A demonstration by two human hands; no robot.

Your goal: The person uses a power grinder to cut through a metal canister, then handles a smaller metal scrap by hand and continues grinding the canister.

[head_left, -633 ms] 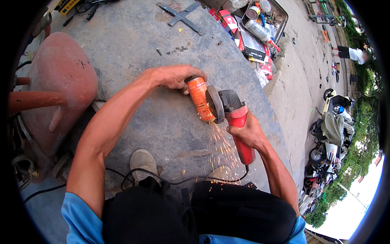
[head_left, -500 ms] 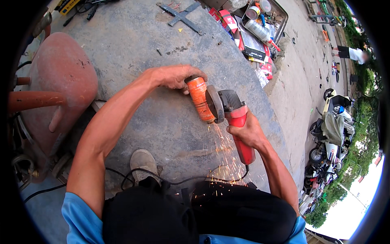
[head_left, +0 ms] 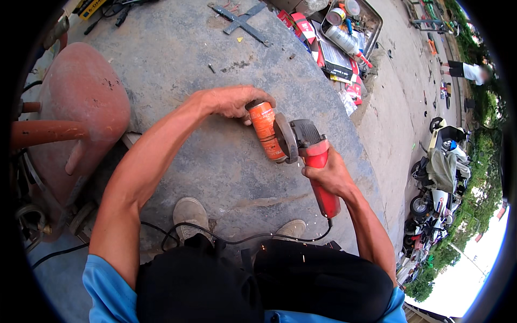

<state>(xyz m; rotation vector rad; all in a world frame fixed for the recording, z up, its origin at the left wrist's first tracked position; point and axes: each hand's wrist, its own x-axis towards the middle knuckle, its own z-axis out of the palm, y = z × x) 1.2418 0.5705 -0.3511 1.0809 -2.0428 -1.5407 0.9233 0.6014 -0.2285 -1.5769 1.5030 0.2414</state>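
An orange cylindrical can (head_left: pixel 264 129) lies slanted just above the grey ground, its top end gripped by my left hand (head_left: pixel 237 103), whose fingers curl over the rim. My right hand (head_left: pixel 328 173) is wrapped round the red body of an angle grinder (head_left: pixel 318 145). The grinder's dark disc guard (head_left: pixel 286 137) sits against the right side of the can, toward its lower part; the exact contact is hidden. A few stray sparks show below. A black cord (head_left: pixel 272 234) runs from the grinder's end across my shoes (head_left: pixel 190 215).
A large rust-red metal machine (head_left: pixel 81 97) stands at left. Above lie crossed metal strips (head_left: pixel 238 22), a tray of cans (head_left: pixel 353 24) and red boxes (head_left: pixel 301 32). Parked scooters (head_left: pixel 439 188) line the right, with a person (head_left: pixel 468 74) beyond.
The bright shower of sparks that fell from the can has thinned to a few stray specks. My hands, the can and the grinder are in nearly the same places.
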